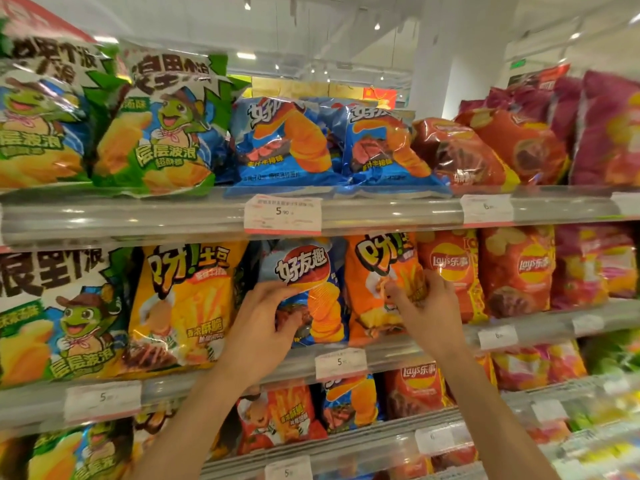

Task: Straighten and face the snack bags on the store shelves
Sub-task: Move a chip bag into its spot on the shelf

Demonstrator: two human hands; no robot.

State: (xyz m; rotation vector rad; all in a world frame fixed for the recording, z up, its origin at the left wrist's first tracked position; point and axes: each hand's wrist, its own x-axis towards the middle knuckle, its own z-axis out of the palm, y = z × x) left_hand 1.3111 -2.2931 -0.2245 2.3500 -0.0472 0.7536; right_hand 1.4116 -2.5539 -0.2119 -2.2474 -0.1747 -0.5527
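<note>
Middle shelf (381, 356): blue bag (311, 289) between left hand (263, 327) and right hand (426, 306)

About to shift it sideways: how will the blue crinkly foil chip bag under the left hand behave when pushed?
The blue foil chip bag looks puffed with air, so probably light and squashy. Its glossy film may slide under the left hand. Standing upright on the middle shelf rail, it could tip against the orange fries bag.

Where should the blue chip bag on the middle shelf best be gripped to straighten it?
Probably by its side edges, from the front. The blue chip bag stands upright but tilted, puffy in the middle, with bags packed close on both sides. The left hand already holds its lower left edge; the right hand is on the orange bag beside it, near the free right edge.
</note>
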